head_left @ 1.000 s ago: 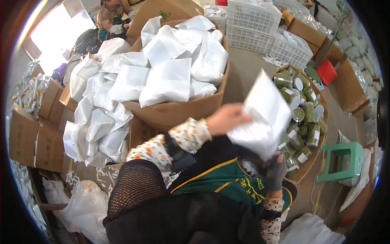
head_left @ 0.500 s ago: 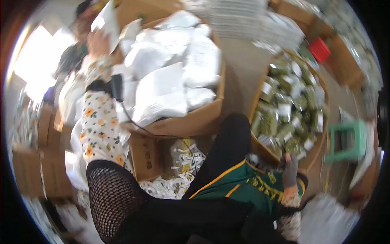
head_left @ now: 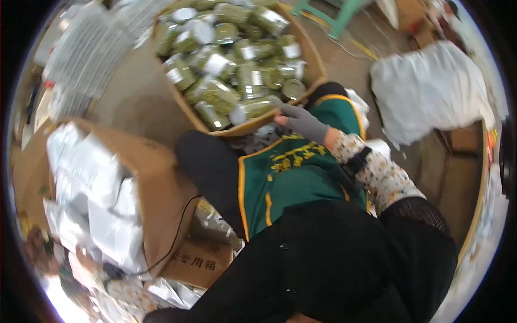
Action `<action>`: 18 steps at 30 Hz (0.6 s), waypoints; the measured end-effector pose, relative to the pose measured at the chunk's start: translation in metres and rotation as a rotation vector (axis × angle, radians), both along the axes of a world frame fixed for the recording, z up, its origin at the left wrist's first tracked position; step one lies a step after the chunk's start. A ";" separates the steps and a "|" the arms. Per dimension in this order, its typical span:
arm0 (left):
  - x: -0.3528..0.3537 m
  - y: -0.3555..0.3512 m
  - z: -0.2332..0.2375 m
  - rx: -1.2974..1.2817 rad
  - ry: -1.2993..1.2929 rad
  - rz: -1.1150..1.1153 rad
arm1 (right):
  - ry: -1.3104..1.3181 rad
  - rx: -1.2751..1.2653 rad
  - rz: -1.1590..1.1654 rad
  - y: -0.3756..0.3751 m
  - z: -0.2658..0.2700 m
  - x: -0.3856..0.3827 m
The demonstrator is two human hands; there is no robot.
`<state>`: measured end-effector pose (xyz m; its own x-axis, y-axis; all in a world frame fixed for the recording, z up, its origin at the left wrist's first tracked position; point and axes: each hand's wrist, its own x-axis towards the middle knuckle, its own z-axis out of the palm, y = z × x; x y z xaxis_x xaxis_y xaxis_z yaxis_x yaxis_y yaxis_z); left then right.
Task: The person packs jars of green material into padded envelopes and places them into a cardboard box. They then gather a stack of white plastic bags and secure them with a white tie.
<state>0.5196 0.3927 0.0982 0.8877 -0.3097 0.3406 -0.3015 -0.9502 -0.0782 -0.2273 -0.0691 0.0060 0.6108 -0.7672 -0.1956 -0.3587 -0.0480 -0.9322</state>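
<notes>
My right hand (head_left: 306, 123), in a grey fingerless glove, is at the near rim of a carton (head_left: 319, 63) filled with clear-wrapped jars of green contents (head_left: 250, 81). Its fingers are bent and pressed together beside the nearest jars; anything between them is hidden. At the lower left, my left hand (head_left: 86, 259) reaches to the edge of a large carton (head_left: 161, 188) full of white packets (head_left: 99, 172). It is small and blurred, so its fingers and any hold cannot be made out.
A large white sack (head_left: 431, 89) lies at the right. Green stool legs (head_left: 344, 16) show at the top. Stacked wrapped bundles (head_left: 89, 46) stand upper left. A small brown box (head_left: 199, 262) and a black cable lie near my legs. Another person (head_left: 40, 253) is at lower left.
The view has turned to the right, so both cartons appear further left. My left hand, earlier raised with a white packet, is now low in the picture. My right hand has come closer to the jar carton.
</notes>
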 end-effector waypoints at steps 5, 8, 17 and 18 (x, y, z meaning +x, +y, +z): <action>-0.013 -0.011 -0.002 -0.031 -0.023 -0.023 | -0.022 -0.044 -0.208 -0.035 0.051 -0.057; -0.024 -0.026 0.006 -0.063 -0.046 -0.038 | -0.129 -0.041 -0.453 -0.069 0.054 -0.117; -0.081 -0.084 0.039 -0.138 -0.073 -0.150 | 0.301 0.046 -0.831 -0.092 -0.085 -0.309; -0.087 -0.092 0.042 -0.143 -0.073 -0.166 | 0.475 0.005 -0.832 -0.085 -0.096 -0.326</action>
